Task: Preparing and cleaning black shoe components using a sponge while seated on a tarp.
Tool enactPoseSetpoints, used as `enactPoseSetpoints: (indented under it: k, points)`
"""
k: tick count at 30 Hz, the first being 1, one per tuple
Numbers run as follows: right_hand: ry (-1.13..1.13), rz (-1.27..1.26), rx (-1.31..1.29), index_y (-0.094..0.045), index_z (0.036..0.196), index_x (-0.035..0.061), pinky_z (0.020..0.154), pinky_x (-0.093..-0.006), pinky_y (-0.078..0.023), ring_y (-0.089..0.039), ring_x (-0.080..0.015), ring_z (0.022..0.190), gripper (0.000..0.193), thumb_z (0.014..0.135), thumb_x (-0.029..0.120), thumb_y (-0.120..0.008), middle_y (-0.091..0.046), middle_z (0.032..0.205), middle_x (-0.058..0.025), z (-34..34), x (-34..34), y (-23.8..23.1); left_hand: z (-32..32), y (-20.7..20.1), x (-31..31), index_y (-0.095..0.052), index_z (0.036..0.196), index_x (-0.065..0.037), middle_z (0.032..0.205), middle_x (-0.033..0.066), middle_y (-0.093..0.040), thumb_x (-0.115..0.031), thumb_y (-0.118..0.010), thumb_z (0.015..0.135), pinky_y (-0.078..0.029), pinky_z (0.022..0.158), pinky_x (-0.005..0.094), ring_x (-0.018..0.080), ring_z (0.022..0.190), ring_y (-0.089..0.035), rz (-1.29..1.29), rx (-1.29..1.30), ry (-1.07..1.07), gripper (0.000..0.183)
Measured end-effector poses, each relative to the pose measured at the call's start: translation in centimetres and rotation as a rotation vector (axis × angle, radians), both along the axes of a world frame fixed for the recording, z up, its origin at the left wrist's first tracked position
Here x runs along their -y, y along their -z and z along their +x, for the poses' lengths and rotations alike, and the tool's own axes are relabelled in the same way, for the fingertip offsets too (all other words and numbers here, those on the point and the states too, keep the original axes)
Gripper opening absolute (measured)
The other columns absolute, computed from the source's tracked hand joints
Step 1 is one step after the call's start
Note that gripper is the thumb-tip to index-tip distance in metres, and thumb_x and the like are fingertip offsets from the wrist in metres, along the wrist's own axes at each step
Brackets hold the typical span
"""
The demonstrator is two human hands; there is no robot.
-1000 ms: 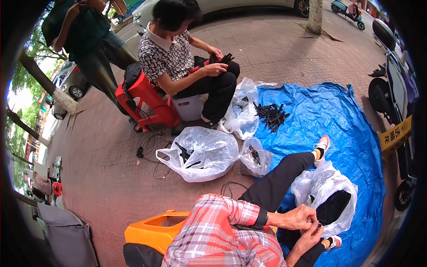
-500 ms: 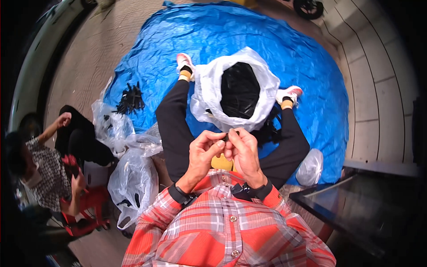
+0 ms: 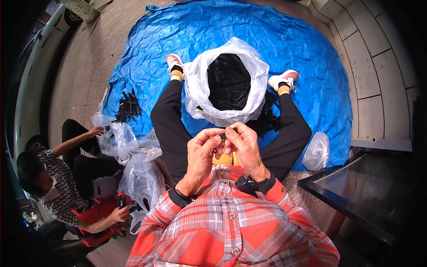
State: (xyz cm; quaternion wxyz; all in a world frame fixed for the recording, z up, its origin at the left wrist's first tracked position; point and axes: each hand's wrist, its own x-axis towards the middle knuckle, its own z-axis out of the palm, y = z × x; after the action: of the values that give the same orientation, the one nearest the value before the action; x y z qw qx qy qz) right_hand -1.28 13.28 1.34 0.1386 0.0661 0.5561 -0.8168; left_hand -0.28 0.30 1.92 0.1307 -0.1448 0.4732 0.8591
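My left hand point(image 3: 200, 155) and my right hand point(image 3: 247, 151) meet in front of my chest, thumbs and fingertips pinched. Between them is a small black piece point(image 3: 229, 132), mostly hidden by the fingers; its exact kind does not show. Just beyond the hands stands a whitish translucent plastic bag point(image 3: 194, 89) with its mouth spread wide. Flat black strips point(image 3: 227, 82) fill it in a jumble. More black strips point(image 3: 267, 118) lie beside the bag, by my right leg.
A blue tarp point(image 3: 311, 58) lies under my legs. At left are a pile of black strips point(image 3: 129, 107), clear plastic bags point(image 3: 144, 171) and a seated co-worker point(image 3: 62, 191). A tied clear bag point(image 3: 316, 151) and a dark glossy panel point(image 3: 356, 187) are at right.
My fingers have shifted slightly around the small black piece, and more of it shows. The co-worker's far hand has moved forward to the clear bags. The whole view has tilted a little.
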Motion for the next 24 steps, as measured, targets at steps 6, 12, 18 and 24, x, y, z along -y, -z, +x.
enactPoseSetpoints:
  k: [6,12,18,24]
  points:
    - [-0.015,-0.158,0.043,-0.054,0.082,0.0033,0.043,-0.0188,-0.038,-0.049,-0.0056,0.049,0.018,0.088,0.02,-0.055,-0.053,0.06,-0.0008,0.0,0.1,-0.2,0.0,-0.3,0.3,-0.061,0.091,0.002,0.066,0.0028,-0.058,-0.005,-0.052,0.082,-0.036,0.047,0.0182,0.0056,0.051,-0.049,-0.068,-0.001,0.025,0.015]
    - [-0.027,-0.229,0.046,-0.054,0.082,0.0037,0.043,-0.0191,-0.038,-0.049,-0.0064,0.048,0.016,0.088,0.019,-0.055,-0.053,0.061,-0.0011,-0.1,0.4,-0.1,-0.1,-1.2,0.3,-0.06,0.088,0.003,0.064,0.0034,-0.058,-0.002,-0.052,0.081,-0.035,0.046,0.0182,0.0056,0.051,-0.049,-0.093,0.014,-0.001,0.011]
    - [-0.007,-0.291,0.089,-0.054,0.081,0.0039,0.043,-0.0197,-0.038,-0.049,-0.0073,0.048,0.016,0.088,0.018,-0.056,-0.052,0.06,-0.0014,0.0,0.3,-0.2,0.2,-1.1,0.0,-0.059,0.089,0.002,0.063,0.0016,-0.057,-0.002,-0.055,0.082,-0.034,0.043,0.0167,0.004,0.048,-0.048,-0.137,0.008,-0.01,0.009]
    - [-0.022,-0.171,0.034,-0.054,0.081,0.0035,0.043,-0.0195,-0.039,-0.05,-0.0065,0.049,0.016,0.088,0.018,-0.055,-0.052,0.061,-0.0003,0.2,0.1,-0.3,0.3,-0.9,0.2,-0.059,0.089,0.002,0.061,-0.0001,-0.055,-0.002,-0.058,0.082,-0.034,0.043,0.0157,0.0027,0.048,-0.046,-0.15,-0.016,0.006,0.009]
